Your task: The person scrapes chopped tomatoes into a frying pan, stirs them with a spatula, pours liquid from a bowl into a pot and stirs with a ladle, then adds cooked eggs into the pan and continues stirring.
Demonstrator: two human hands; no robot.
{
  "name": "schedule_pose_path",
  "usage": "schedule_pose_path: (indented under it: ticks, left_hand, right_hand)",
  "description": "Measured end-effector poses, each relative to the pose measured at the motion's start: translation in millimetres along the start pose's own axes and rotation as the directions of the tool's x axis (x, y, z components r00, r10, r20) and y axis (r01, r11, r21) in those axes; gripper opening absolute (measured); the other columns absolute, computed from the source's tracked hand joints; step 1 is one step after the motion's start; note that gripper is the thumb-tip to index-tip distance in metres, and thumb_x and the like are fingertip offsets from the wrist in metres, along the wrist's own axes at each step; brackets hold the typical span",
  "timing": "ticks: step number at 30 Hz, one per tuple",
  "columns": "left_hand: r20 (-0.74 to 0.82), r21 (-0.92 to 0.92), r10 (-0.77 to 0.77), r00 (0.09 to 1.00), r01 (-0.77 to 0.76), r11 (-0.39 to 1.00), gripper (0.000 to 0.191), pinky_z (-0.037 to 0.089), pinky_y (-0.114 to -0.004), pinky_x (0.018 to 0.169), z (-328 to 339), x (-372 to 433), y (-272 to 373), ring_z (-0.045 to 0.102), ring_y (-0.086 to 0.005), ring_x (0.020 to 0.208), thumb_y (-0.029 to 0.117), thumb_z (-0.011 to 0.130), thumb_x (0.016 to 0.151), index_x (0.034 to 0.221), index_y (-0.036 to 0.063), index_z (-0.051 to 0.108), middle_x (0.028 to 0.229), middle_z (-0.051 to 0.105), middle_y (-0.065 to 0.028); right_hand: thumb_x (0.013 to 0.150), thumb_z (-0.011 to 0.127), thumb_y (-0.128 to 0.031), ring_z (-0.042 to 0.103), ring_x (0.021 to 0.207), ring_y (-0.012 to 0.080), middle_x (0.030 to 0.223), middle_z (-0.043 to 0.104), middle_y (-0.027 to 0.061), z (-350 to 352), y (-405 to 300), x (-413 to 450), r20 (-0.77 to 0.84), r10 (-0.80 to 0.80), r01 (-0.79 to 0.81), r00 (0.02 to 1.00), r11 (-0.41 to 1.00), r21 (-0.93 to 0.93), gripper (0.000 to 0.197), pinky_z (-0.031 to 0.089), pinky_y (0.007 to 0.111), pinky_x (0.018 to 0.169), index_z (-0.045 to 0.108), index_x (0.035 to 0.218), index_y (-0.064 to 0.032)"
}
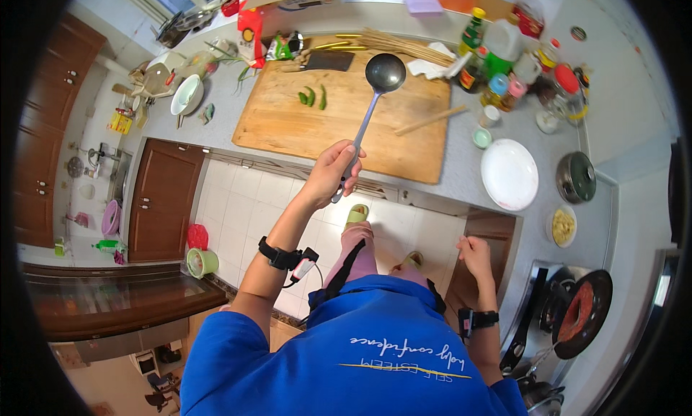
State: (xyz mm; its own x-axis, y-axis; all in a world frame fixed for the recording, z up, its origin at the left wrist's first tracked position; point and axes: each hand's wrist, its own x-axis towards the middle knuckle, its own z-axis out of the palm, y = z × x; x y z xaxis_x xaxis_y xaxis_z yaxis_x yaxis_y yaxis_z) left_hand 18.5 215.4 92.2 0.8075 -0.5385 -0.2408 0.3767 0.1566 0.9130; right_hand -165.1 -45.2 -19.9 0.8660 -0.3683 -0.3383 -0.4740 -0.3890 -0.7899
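Note:
My left hand grips the grey handle of a metal ladle, whose dark round bowl is raised above a wooden cutting board. Several green chilli peppers lie on the board, left of the ladle. Behind them rests a cleaver with a broad dark blade. Toward the board's right side lies a wooden stick. My right hand hangs in front of the cabinet with its fingers curled and nothing visible in them. Close to its right is the counter with the gas stove.
A wok with red food sits on the stove. Along the right counter are a white plate, a lidded pot and a bowl of yellow pieces. Several bottles crowd the back corner. A white bowl stands left of the board.

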Motion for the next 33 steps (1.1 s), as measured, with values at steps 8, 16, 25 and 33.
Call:
schedule_pose_path:
  ticks: [8, 16, 25, 33]
  left_hand:
    - [-0.149, -0.009, 0.048, 0.988, -0.050, 0.999, 0.022, 0.029, -0.016, 0.029, -93.4, 9.7, 9.2, 0.032, -0.0046, 0.036, 0.021, 0.031, 0.085, 0.087, 0.0024, 0.043, 0.054, 0.038, 0.0007]
    - [-0.294, -0.209, 0.045, 0.955, -0.111, 0.972, 0.023, 0.031, -0.017, 0.030, -167.7, -4.7, 21.4, 0.033, -0.0048, 0.037, 0.022, 0.032, 0.085, 0.087, 0.0030, 0.043, 0.055, 0.039, 0.0008]
    - [-0.534, -0.214, 0.135, 0.835, -0.287, 0.934, 0.024, 0.030, -0.018, 0.031, -222.7, -10.1, 33.6, 0.035, -0.0059, 0.038, 0.021, 0.032, 0.084, 0.093, 0.0009, 0.044, 0.054, 0.040, 0.0004]
    - [-0.875, 0.389, 0.390, 0.286, -0.064, 0.919, 0.028, 0.034, -0.029, 0.034, -342.6, 15.2, 70.1, 0.044, -0.0183, 0.036, 0.020, 0.037, 0.078, 0.062, 0.0013, 0.049, 0.049, 0.047, -0.0080]
  right_hand:
    - [0.077, 0.047, -0.020, 0.044, 0.042, 0.0079, 0.046, 0.047, 0.0038, 24.3, -51.0, 48.3, 0.049, -0.014, 0.016, 0.999, 0.999, -0.044, 0.027, 0.034, 0.022, 0.042, 0.054, 0.062, 0.0016]
    - [0.078, 0.045, -0.018, 0.044, 0.044, 0.0067, 0.047, 0.046, 0.0023, 71.5, -121.9, 99.7, 0.226, -0.072, 0.092, 0.972, 0.992, -0.082, 0.025, 0.034, 0.020, 0.043, 0.053, 0.066, 0.0018]
    - [0.078, 0.046, -0.015, 0.044, 0.043, 0.0065, 0.048, 0.048, 0.0029, 109.0, -163.4, 134.3, 0.399, -0.155, 0.201, 0.904, 0.976, -0.078, 0.024, 0.035, 0.019, 0.041, 0.053, 0.065, 0.0033]
    - [0.077, 0.046, -0.013, 0.044, 0.043, 0.0066, 0.048, 0.048, 0.0029, 110.2, -182.7, 142.4, 0.390, -0.168, 0.248, 0.905, 0.954, -0.165, 0.022, 0.035, 0.019, 0.041, 0.052, 0.064, 0.0028]
